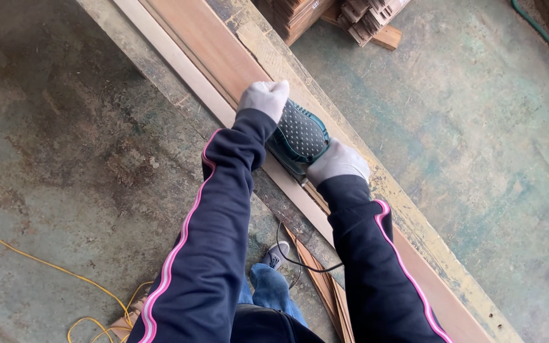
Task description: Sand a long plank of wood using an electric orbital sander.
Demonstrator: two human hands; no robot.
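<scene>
Two gloved hands grip a green power sander (300,136) that sits near the middle of the view, a little toward 12 o'clock. The left hand (264,98), in a pale grey glove, is clenched over the front end of the sander at its 11 o'clock side. The right hand (338,162), gloved the same way, is clenched around the rear of the sander at its 4 o'clock side. Both arms wear dark sleeves with a pink stripe along each.

The sander rests flat on a long reddish-brown board (214,47), which runs diagonally from 11 o'clock to 5 o'clock. A paler strip of wood (179,60) lies just beside the board on its 8 o'clock edge, and a worn, yellowish plank (414,225) lies along its 2 o'clock edge. A black cord (303,263) loops down from the sander toward 6 o'clock.

Below the arms, blue jeans and a grey shoe (276,254) show on the stained concrete floor (65,159). A yellow cable (52,270) curls across the floor at 8 o'clock. Stacked pieces of wood (366,19) sit at 1 o'clock, and a green hose (544,35) crosses the corner at 2 o'clock.
</scene>
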